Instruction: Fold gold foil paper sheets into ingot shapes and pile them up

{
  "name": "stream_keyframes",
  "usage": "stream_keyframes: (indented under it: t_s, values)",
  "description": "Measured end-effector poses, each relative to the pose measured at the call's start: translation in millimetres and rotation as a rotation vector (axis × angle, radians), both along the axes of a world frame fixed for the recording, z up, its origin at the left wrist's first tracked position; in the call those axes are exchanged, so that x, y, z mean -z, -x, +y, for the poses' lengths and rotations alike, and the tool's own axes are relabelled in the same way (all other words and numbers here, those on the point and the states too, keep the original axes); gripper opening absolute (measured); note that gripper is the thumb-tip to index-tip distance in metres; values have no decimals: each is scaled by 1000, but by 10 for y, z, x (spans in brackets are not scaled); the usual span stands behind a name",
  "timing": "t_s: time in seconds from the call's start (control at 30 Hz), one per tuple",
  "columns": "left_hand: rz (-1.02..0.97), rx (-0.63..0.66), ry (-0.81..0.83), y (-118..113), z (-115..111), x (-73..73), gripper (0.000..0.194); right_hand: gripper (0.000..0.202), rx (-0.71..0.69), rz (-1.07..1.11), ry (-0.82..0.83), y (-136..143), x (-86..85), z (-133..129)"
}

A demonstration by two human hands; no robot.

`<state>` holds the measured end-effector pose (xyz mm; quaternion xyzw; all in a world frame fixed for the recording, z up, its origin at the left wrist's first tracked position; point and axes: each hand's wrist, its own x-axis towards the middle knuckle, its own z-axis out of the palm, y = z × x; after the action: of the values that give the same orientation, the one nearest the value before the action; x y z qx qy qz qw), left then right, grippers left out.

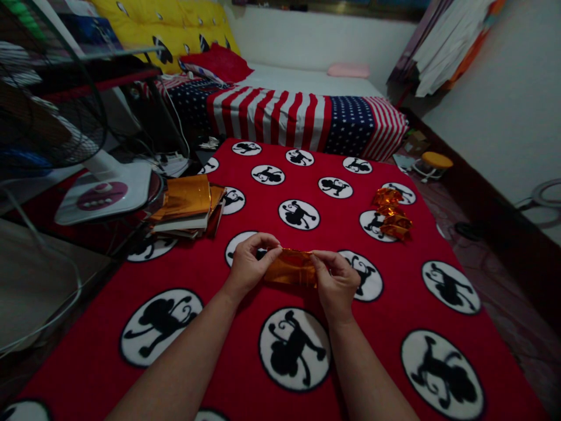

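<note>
Orange foil (287,272): spanned the hands at the centre, over the red blanket (236,356);
Left hand (252,263): thumb and fingertips pinched its nine-o'clock end;
Right hand (337,283): fingers gripped the three-o'clock end; the paired hold probably kept the edge taut;
Sheet stack (186,196): ten o'clock, likely for easy reach;
Crumpled foil pieces (394,219): two o'clock, apart, perhaps to avoid flattening.

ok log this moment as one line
left hand: pinches orange foil sheet | right hand: pinches same sheet | foil stack: left on red cloth | crumpled foil: right
</note>
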<state>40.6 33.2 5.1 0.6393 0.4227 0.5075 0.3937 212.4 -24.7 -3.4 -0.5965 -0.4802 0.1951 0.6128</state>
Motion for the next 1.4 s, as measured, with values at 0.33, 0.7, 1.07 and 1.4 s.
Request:
stream_keyframes:
  t_s: [0.33,0.7,1.07,1.4]
  values:
    - [70,32,-28,-41,-56,-33,9,7,-17,-69,-28,24,-22,-14]
    - [150,172,-51,-23,-41,-110,17,6,-54,-259,-125,53,-63,-32]
    - [210,180,-93,-26,-42,-108,18,8,-83,-226,-111,71,-62,-35]
    - [349,70,-374,10,-54,-99,14,27,-254,212,-7,80,-31,0]
